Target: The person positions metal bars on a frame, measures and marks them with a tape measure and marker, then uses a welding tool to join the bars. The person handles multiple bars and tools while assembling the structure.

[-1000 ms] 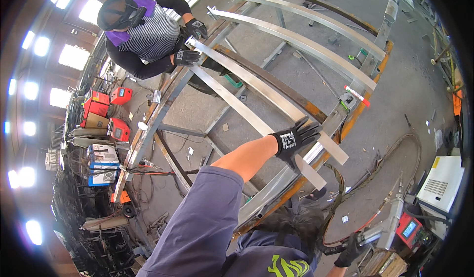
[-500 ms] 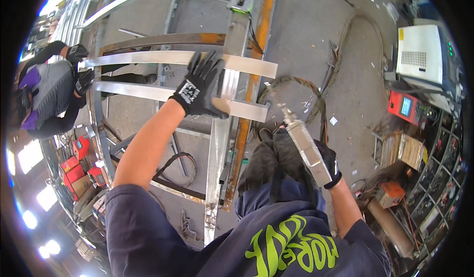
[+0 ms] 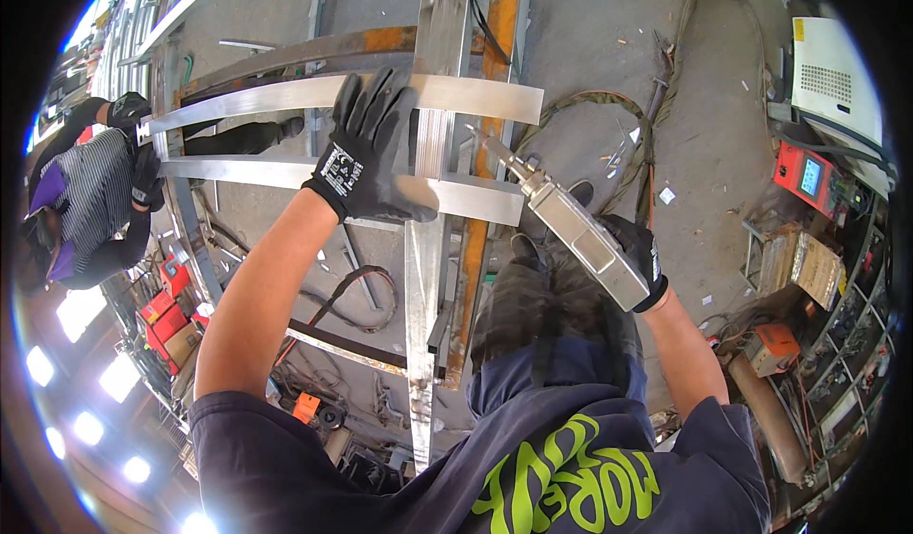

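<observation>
My left hand (image 3: pixel 366 158), in a black glove, lies spread over two flat silver metal bars. The upper bar (image 3: pixel 485 98) passes under its fingers, and the lower bar (image 3: pixel 480 203) lies beside the heel of the palm and thumb. Both cross a long metal tube (image 3: pixel 423 282) that runs away from me. My right hand (image 3: pixel 639 256), also gloved, is wrapped round a boxy silver handheld welding gun (image 3: pixel 582 236). Its narrow nozzle points up and left, between the ends of the bars. Whether the nozzle tip touches anything I cannot tell.
At the left, a co-worker (image 3: pixel 95 177) in black gloves is at the bars' far ends. A rusty orange beam (image 3: pixel 473 277) runs beside the tube. Hoses (image 3: pixel 656 144) loop over the floor at right, near a white machine (image 3: pixel 827 77) and a red unit with a screen (image 3: pixel 804 174).
The welding gun has swung up and left, its nozzle now closer to the tube between the bars. My left hand stays on the bars. The whole view has shifted slightly.
</observation>
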Motion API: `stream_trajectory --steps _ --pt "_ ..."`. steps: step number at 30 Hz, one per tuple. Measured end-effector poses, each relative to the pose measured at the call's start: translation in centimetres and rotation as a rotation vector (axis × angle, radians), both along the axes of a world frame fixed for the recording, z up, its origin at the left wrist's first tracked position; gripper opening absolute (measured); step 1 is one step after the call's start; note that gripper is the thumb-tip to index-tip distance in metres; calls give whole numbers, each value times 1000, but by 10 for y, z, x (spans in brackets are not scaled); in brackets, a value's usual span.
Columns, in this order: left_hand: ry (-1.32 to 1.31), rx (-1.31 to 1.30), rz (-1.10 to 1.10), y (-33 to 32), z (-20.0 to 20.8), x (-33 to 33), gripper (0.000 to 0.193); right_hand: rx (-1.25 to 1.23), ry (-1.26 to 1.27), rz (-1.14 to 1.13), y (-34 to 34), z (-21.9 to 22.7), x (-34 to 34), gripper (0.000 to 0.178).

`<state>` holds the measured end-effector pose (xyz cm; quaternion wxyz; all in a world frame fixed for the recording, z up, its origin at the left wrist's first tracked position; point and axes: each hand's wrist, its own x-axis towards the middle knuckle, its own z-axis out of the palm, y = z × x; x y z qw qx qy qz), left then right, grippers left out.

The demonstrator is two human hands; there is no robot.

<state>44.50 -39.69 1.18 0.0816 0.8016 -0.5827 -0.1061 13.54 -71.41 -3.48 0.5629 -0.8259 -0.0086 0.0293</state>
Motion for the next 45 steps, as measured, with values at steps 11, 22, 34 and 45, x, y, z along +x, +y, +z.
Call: stream_trajectory --steps 11,22,34,45 --pt "-12 -3 -38 4 -10 -2 149 0 -2 -209 27 -23 -3 35" --pt "-38 16 -46 4 -12 -4 149 83 77 -126 20 -27 7 51" --pt "-107 -59 -10 -3 -21 6 148 69 93 -139 25 -21 13 52" --pt "-79 -118 -16 -6 -17 4 152 93 133 -156 28 -19 13 47"
